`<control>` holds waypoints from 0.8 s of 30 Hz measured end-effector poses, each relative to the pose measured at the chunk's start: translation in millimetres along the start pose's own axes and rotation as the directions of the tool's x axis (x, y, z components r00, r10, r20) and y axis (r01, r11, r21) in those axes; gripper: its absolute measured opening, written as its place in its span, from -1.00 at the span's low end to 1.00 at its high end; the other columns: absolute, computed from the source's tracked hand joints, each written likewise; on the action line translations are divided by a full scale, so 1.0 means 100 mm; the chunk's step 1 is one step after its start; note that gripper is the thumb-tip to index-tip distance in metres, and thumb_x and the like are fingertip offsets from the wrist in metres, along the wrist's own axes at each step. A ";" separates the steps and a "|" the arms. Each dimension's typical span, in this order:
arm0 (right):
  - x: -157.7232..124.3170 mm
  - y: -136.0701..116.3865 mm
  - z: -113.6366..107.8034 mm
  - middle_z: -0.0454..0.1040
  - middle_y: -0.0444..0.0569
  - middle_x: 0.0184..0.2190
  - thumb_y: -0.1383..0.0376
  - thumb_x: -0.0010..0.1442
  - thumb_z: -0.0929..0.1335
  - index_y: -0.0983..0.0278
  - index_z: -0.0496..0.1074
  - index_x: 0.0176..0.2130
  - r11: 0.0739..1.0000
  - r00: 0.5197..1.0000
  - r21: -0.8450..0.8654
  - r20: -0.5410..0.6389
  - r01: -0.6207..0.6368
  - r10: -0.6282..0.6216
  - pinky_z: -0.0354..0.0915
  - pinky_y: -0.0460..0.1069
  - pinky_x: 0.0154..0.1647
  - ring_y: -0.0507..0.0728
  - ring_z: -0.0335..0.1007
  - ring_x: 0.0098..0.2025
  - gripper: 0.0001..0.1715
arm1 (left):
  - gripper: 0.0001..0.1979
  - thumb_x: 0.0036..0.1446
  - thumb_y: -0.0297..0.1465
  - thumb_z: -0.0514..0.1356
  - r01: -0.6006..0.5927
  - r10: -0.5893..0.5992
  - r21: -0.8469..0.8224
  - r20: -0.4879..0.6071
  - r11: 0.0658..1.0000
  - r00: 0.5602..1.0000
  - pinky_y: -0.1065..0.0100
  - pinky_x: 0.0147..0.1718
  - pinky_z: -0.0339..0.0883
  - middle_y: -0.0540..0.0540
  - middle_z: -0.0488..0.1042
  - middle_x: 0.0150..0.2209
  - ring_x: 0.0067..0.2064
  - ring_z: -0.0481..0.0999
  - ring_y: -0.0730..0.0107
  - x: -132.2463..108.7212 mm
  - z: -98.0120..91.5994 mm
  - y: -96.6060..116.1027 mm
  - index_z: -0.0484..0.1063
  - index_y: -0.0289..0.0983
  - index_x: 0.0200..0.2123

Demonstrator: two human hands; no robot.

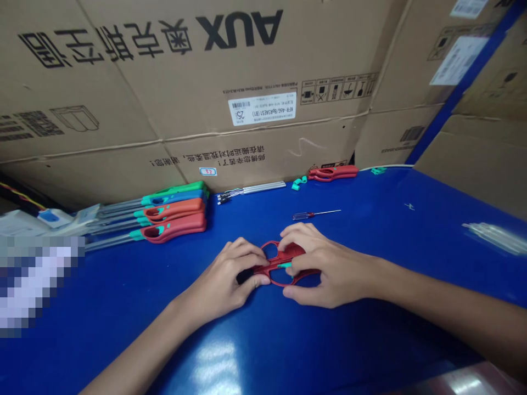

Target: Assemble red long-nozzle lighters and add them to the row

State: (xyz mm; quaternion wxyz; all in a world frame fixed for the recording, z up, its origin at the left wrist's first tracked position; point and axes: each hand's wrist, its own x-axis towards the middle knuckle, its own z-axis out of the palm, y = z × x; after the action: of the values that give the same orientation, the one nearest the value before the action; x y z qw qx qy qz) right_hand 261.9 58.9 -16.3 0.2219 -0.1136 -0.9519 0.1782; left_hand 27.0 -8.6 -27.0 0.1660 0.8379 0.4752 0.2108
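Two red plastic lighter casing halves (pixel 275 278) lie side by side on the blue table in front of me. My left hand (pixel 236 271) grips their left ends, thumb at the near side and fingers at the far side. My right hand (pixel 319 263) is bent over the casing, its fingertips at a small green plastic piece (pixel 285 265) lying in the near half. The right thumb sits close to the near edge of the casing. My right fingers hide part of the green piece and the right ends of the halves.
Several long-necked lighters (pixel 175 227) lie stacked at the left. A screwdriver (pixel 307 215), metal rods with wires (pixel 263 188), green caps (pixel 297 184) and more red casings (pixel 335 173) lie farther back. Clear tubes (pixel 498 236) are at right. Cardboard boxes (pixel 185 109) wall off the back.
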 end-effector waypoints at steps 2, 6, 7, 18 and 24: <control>0.00 0.00 -0.01 0.38 0.16 0.01 0.14 0.14 0.43 0.27 0.59 -0.32 1.000 1.000 0.008 0.029 0.006 -0.006 0.12 0.23 0.20 0.25 0.14 0.18 -0.76 | -0.85 0.25 -0.31 0.20 0.000 0.000 -0.001 -0.005 1.000 1.000 0.13 -0.04 0.27 -0.10 0.52 -0.11 -0.07 0.41 0.22 -0.01 0.00 0.00 0.49 -0.19 -0.14; -0.01 0.01 -0.03 0.38 0.13 0.02 0.16 0.17 0.41 0.23 0.60 -0.28 1.000 0.998 0.009 0.060 -0.006 0.005 0.08 0.24 0.23 0.24 0.11 0.20 -0.78 | -0.85 0.25 -0.31 0.19 0.006 -0.006 -0.005 0.006 1.000 1.000 0.13 -0.01 0.26 -0.09 0.51 -0.11 -0.07 0.41 0.23 -0.01 -0.02 -0.02 0.49 -0.19 -0.14; -0.02 0.01 -0.03 0.39 0.13 0.00 0.16 0.17 0.41 0.24 0.61 -0.29 1.000 0.998 0.008 0.058 -0.008 0.008 0.08 0.23 0.23 0.24 0.11 0.19 -0.78 | -0.85 0.25 -0.31 0.19 0.009 -0.009 -0.005 0.010 1.000 1.000 0.13 0.00 0.26 -0.09 0.52 -0.12 -0.07 0.41 0.23 -0.01 -0.02 -0.03 0.49 -0.19 -0.15; -0.01 -0.01 -0.08 0.36 0.10 0.09 0.12 0.13 0.42 0.20 0.62 -0.24 0.998 0.987 0.023 0.154 -0.053 0.049 0.03 0.24 0.26 0.28 0.03 0.26 -0.75 | -0.87 0.24 -0.33 0.21 0.009 -0.009 -0.027 -0.001 1.000 1.000 0.16 0.01 0.24 -0.06 0.51 -0.13 -0.07 0.41 0.26 -0.01 -0.02 -0.03 0.49 -0.20 -0.17; -0.01 -0.03 -0.09 0.38 0.10 0.03 0.12 0.10 0.44 0.20 0.62 -0.28 0.998 0.988 0.016 0.146 -0.058 0.055 0.08 0.20 0.25 0.27 0.05 0.25 -0.76 | -0.88 0.25 -0.35 0.20 0.009 -0.009 -0.028 0.011 1.000 1.000 0.18 -0.02 0.25 -0.05 0.52 -0.13 -0.07 0.42 0.27 0.00 -0.01 -0.01 0.49 -0.19 -0.16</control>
State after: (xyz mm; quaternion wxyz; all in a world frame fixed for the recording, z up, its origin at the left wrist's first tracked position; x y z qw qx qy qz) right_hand 266.1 58.6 -8.1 0.1478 -0.1252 -0.9601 0.2018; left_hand 25.5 -8.0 -26.2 0.1814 0.8346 0.4749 0.2122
